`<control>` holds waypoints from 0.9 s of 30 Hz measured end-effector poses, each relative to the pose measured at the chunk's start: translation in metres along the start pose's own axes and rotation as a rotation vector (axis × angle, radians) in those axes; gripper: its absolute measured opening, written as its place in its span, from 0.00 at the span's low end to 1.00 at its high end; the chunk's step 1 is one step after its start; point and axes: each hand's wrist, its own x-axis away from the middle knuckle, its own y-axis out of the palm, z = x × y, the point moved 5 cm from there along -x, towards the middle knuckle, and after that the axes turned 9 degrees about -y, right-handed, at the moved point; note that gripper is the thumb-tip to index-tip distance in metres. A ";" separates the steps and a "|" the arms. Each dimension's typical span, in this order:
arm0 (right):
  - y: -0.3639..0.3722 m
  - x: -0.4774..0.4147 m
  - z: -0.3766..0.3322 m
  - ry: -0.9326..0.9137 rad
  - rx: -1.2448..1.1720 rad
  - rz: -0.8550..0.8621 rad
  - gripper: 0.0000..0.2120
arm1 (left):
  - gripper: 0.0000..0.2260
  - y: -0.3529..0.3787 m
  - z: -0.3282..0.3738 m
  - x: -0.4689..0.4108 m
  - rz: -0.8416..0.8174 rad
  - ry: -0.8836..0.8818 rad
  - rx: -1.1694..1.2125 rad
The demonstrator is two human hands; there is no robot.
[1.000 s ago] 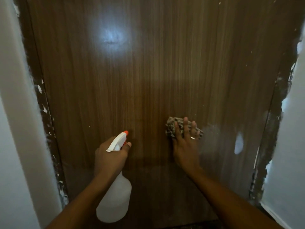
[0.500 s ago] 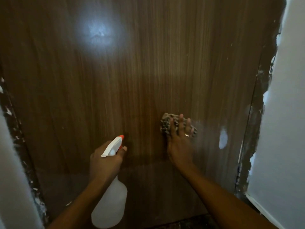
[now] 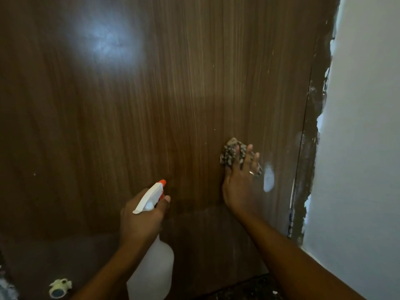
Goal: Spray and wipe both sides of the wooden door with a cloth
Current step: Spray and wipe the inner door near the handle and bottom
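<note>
A dark brown wooden door [image 3: 173, 94] fills most of the head view, with a bright light reflection near its upper left. My right hand [image 3: 240, 182] presses a crumpled patterned cloth [image 3: 229, 152] flat against the door's lower right, fingers spread and straight, a ring on one finger. My left hand [image 3: 140, 219] grips the neck of a white spray bottle [image 3: 151, 273] with a white trigger head and orange nozzle [image 3: 162, 182], held lower and to the left, nozzle pointing at the door.
A white patch [image 3: 269, 178] marks the door just right of the cloth. The rough, paint-chipped door frame [image 3: 311, 148] and a pale wall [image 3: 363, 148] run down the right. A small whitish object [image 3: 59, 287] lies at the bottom left. Speckled floor [image 3: 249, 289] shows below.
The view has swung left, so the door frame on the left has left the picture. My right hand has carried the cloth rightward, closer to the white patch. The bottle stays gripped.
</note>
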 end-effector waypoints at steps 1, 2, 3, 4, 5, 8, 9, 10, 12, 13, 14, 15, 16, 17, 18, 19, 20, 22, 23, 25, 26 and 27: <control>-0.001 -0.007 -0.008 -0.025 -0.014 0.007 0.30 | 0.24 0.007 0.002 -0.001 -0.007 0.002 0.014; 0.002 -0.010 -0.013 -0.095 -0.034 -0.002 0.32 | 0.25 0.014 0.004 -0.002 -0.016 0.000 0.031; 0.005 -0.008 -0.017 -0.213 -0.037 -0.020 0.34 | 0.25 0.022 0.006 -0.002 -0.026 0.004 0.048; 0.009 0.001 -0.017 -0.353 -0.010 -0.042 0.35 | 0.24 0.030 0.007 -0.002 -0.039 0.007 0.061; 0.015 0.014 -0.012 -0.481 0.031 -0.078 0.35 | 0.24 0.038 0.007 -0.001 -0.054 0.013 0.069; 0.023 0.052 0.038 -0.514 0.062 -0.148 0.38 | 0.25 0.055 0.003 0.006 -0.097 -0.002 0.108; 0.019 0.055 0.059 -0.419 0.051 -0.158 0.40 | 0.25 0.059 0.001 0.008 -0.104 -0.009 0.124; 0.015 0.053 0.079 -0.301 0.040 -0.152 0.39 | 0.24 0.063 -0.001 0.010 -0.109 -0.022 0.139; 0.004 0.033 0.101 -0.032 -0.011 -0.082 0.33 | 0.23 0.070 -0.007 0.010 -0.111 -0.039 0.168; -0.002 0.018 0.103 0.099 -0.061 -0.046 0.31 | 0.21 0.074 -0.008 0.011 -0.131 -0.036 0.170; -0.007 0.005 0.099 0.195 -0.115 -0.018 0.29 | 0.18 0.078 -0.007 0.013 -0.145 -0.032 0.160; -0.011 -0.006 0.092 0.241 -0.145 -0.003 0.29 | 0.17 0.083 -0.008 0.012 -0.152 -0.030 0.166; -0.013 -0.013 0.084 0.230 -0.133 -0.001 0.29 | 0.18 0.087 -0.008 0.012 -0.145 -0.050 0.181; -0.015 -0.014 0.075 0.164 -0.106 -0.011 0.29 | 0.21 0.091 -0.010 0.011 -0.139 -0.068 0.207; -0.010 -0.009 0.070 0.058 -0.075 -0.047 0.31 | 0.23 0.095 -0.012 0.011 -0.130 -0.089 0.209; -0.004 0.001 0.069 -0.047 -0.048 -0.103 0.34 | 0.23 0.100 -0.014 0.008 -0.129 -0.086 0.212; 0.004 0.016 0.075 -0.133 -0.011 -0.157 0.37 | 0.23 0.104 -0.014 0.008 -0.131 -0.084 0.195; 0.015 0.044 0.099 -0.157 0.015 -0.194 0.36 | 0.19 0.112 -0.010 0.016 -0.150 -0.074 0.162; 0.013 0.052 0.112 -0.091 -0.022 -0.182 0.34 | 0.17 0.113 -0.015 0.016 -0.156 -0.062 0.147; 0.003 0.049 0.133 0.133 -0.136 -0.076 0.29 | 0.14 0.114 -0.018 0.021 -0.164 -0.053 0.131; -0.006 0.038 0.140 0.268 -0.202 0.001 0.30 | 0.13 0.115 -0.014 0.026 -0.182 -0.021 0.122; -0.017 0.020 0.144 0.404 -0.269 0.078 0.31 | 0.14 0.117 -0.014 0.028 -0.197 -0.019 0.139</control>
